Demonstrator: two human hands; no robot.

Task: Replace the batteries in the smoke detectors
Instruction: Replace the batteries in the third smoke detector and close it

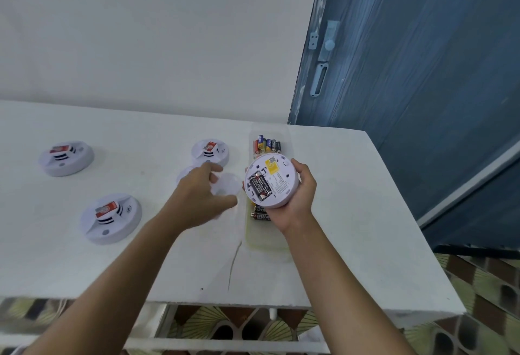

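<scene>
The right hand [295,194] grips an upturned smoke detector [271,183] above the battery tray [264,242] on the right, with two batteries [260,186] seated. The left hand [199,194] holds its round cover [228,186], not yet refitted. The far detector [66,158], near detector [111,218] and middle detector [209,152] probably remain.

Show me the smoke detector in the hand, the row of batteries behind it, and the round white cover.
smoke detector [278,186]: head view, on its printed back label.
batteries [268,145]: head view, on the middle battery of the row.
white cover [229,186]: head view, on its bare middle.
</scene>
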